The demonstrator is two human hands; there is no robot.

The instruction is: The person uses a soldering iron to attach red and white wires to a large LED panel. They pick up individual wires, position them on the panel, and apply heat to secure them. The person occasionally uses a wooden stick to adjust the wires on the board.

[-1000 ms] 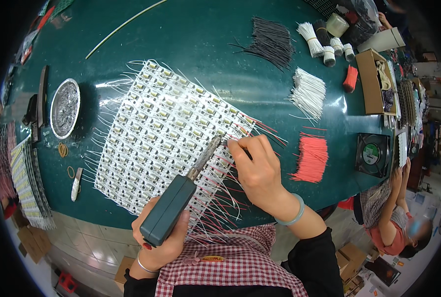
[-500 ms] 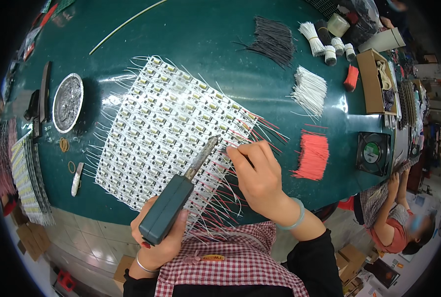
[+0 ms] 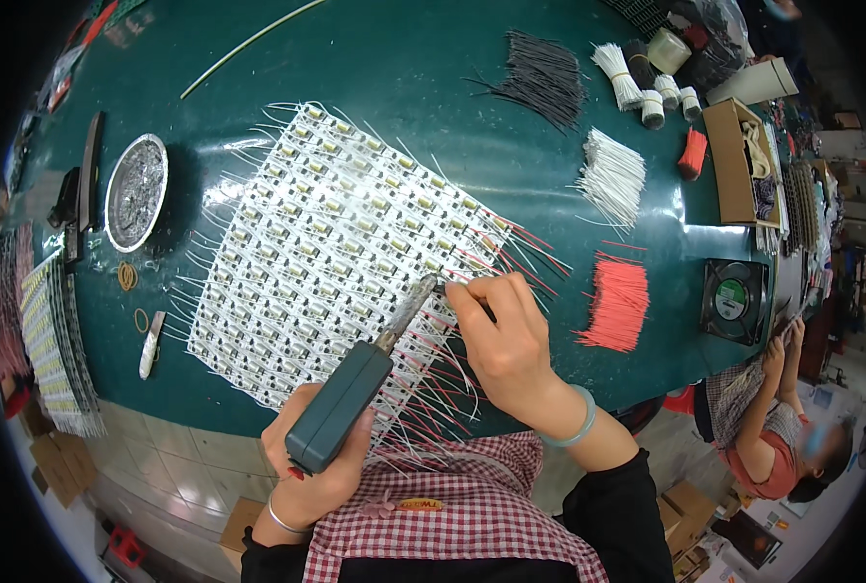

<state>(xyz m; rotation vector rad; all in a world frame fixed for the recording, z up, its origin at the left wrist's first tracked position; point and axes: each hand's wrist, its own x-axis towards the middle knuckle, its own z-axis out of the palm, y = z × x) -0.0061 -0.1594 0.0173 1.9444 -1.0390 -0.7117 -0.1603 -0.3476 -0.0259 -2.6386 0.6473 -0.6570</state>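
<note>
In my left hand (image 3: 316, 449) is a soldering gun (image 3: 340, 403) with a dark green body, my fingers wrapped round its handle. Its greyish metal tip touches or hovers just over a panel of white circuit boards (image 3: 297, 262), near the right side. Close beside the tip, my right hand (image 3: 507, 330) is closed in a pinch; whatever lies between thumb and forefinger is too small or hidden to make out. Small components in rows cover the panel. Red and white wires (image 3: 442, 379) stick out along its lower right edge, and thin white wires along its left.
Left of the panel are a round dish (image 3: 136, 194), rubber bands (image 3: 128, 277) and a knife-like tool (image 3: 151, 345). Rightward lie black wires (image 3: 540, 80), white wires (image 3: 612, 175), red wires (image 3: 615, 303), a cardboard box (image 3: 729, 160) and a fan (image 3: 734, 301). Another person (image 3: 782, 437) works far right.
The soldering gun has shifted slightly right and up, its tip now nearer my right fingertips. My right hand has barely moved.
</note>
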